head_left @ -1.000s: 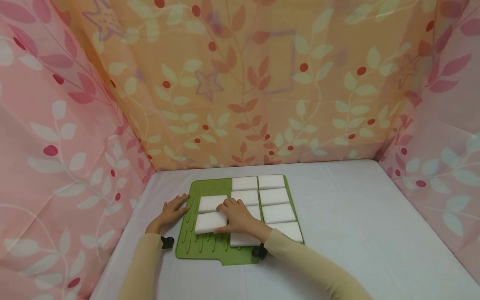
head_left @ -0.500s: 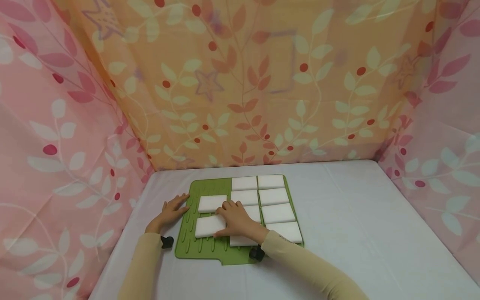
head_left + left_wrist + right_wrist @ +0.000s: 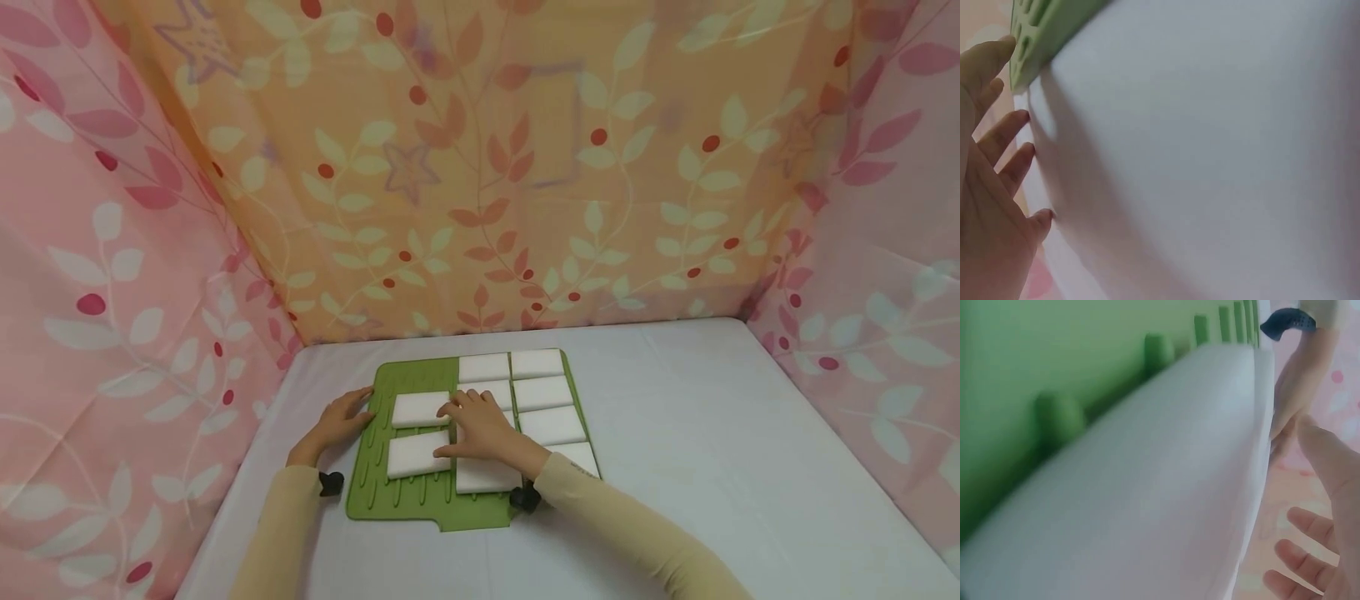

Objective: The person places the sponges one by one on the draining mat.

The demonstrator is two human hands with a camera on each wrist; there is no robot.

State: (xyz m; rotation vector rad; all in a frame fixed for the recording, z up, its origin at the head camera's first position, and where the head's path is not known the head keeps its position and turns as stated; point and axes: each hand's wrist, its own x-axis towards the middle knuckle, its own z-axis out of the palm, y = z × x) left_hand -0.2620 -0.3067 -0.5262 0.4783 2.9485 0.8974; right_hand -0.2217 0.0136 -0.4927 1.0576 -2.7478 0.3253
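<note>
A green ridged mat (image 3: 408,504) lies on the table, carrying several white rectangular sponge-like blocks. Two columns of blocks fill its right side. Left of them lie a block (image 3: 420,409) and, nearer the person, a second block (image 3: 412,456), with a green strip between the two. My right hand (image 3: 486,427) hovers over the middle column beside that second block, covering parts of the blocks below. In the right wrist view its thumb and fingers (image 3: 1307,528) are apart with nothing between them. My left hand (image 3: 337,423) rests at the mat's left edge, fingers spread.
A white cloth (image 3: 675,467) covers the table. Patterned curtains (image 3: 480,167) enclose the back and both sides. A black wrist device (image 3: 330,483) sits on the left wrist, another (image 3: 525,498) on the right. The mat's near edge has a tab (image 3: 474,523).
The nearer left block has slid toward the person, widening the gap to the block behind it. My right hand has let go of it and shifted right. The left hand stays put.
</note>
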